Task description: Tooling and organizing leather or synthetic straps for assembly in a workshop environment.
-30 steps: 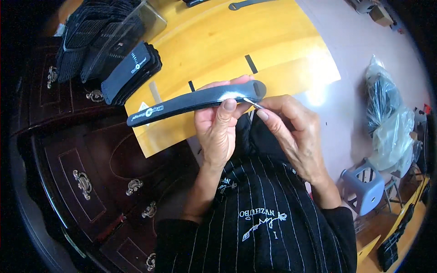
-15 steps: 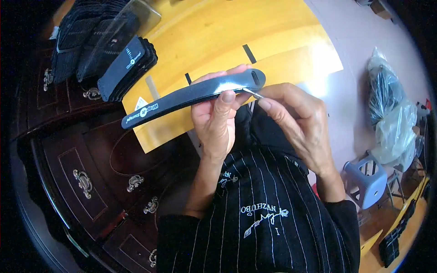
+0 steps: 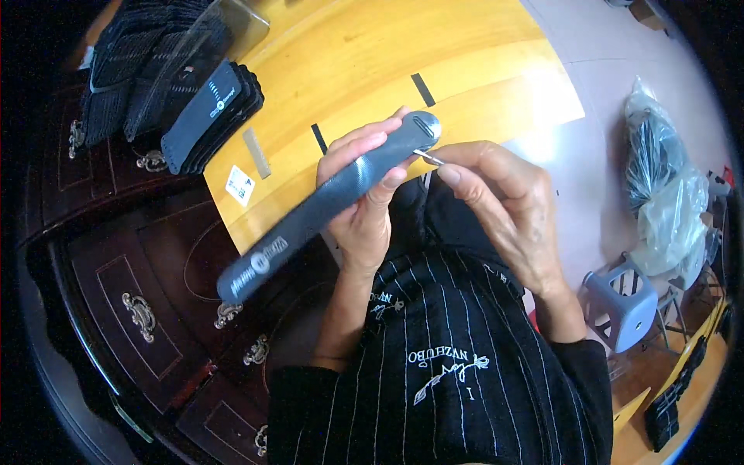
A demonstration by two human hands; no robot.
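My left hand (image 3: 364,221) is closed around a long black strap (image 3: 310,209), or a thin stack of them, with rounded ends and pale lettering near the lower end. An oval slot shows at its upper end, and the strap slants down to the left. Between thumb and forefinger, my right hand (image 3: 515,213) pinches a thin silver metal tool (image 3: 428,157). Its tip touches the strap's edge just below the slot. What kind of tool it is, I cannot tell, because my fingers cover most of it.
A stack of similar black straps (image 3: 205,116) lies at the yellow table's (image 3: 341,58) left edge, near more dark bundles (image 3: 155,62). A white label (image 3: 239,186) is on the tabletop. Dark drawers (image 3: 132,279) stand left. A blue-grey stool (image 3: 620,306) and plastic-wrapped bundle (image 3: 663,178) are right.
The strap's lettered end has swung down and toward me, turning its broad face up and uncovering the white label. My right hand keeps the tool at the strap's edge.
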